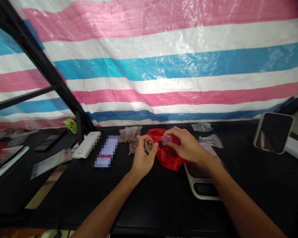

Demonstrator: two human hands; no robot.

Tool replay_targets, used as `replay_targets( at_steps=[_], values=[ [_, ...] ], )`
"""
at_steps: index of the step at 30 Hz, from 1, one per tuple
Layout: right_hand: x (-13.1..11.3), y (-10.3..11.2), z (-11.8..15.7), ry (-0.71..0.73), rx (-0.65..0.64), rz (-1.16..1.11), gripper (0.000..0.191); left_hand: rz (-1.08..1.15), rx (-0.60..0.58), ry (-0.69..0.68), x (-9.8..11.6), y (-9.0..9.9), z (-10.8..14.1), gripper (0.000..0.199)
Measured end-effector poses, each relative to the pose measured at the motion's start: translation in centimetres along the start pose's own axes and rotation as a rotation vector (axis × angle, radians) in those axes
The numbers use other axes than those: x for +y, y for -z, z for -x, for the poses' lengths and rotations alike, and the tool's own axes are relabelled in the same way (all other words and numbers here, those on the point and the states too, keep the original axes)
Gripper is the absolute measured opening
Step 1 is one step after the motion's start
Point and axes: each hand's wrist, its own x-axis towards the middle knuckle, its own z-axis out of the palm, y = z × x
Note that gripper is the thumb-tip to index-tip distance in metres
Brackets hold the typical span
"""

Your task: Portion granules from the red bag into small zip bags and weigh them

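Observation:
My left hand [144,157] grips a small clear zip bag [149,145] holding brown granules. My right hand [186,143] pinches a small translucent pink cup or cap [166,139] between fingers and thumb, just right of the bag's mouth. Beneath and between my hands lies a crumpled red plastic bag [167,158] with dark contents partly hidden. Just left of my left hand, a clear plastic bag of brown dried pieces [130,138] rests on the black table [164,198].
A white power bank [86,144] and a blurred paper label [105,151] lie to the left. Small clear bags [211,140] lie to the right, near a dark tablet on a stand [273,132]. A striped tarp [164,62] hangs behind the table.

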Motion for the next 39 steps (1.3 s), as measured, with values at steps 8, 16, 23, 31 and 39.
replay_targets(
  at_steps=[8, 16, 23, 31, 39],
  values=[
    [-3.4, -1.0, 0.1, 0.117, -0.029, -0.124, 0.028, -0.082, -0.005, -0.116, -1.8, 0.1, 0.0, 0.06],
    [-3.6, -2.2, 0.2, 0.082, 0.095, -0.094, 0.009, -0.08, -0.076, -0.098, -1.9, 0.1, -0.2, 0.072],
    [-2.1, -1.9, 0.2, -0.017, 0.268, -0.201, 0.009, 0.187, -0.23, -0.013, -0.8, 0.6, -0.7, 0.052],
    [-3.0, -2.8, 0.1, -0.127, 0.316, -0.361, 0.034, 0.468, -0.218, 0.062, -0.7, 1.3, -1.8, 0.038],
    [-3.2, -4.0, 0.0, -0.103, 0.154, -0.437, 0.031, 0.424, -0.136, 0.092, -0.3, 1.7, -1.7, 0.036]
  ],
)
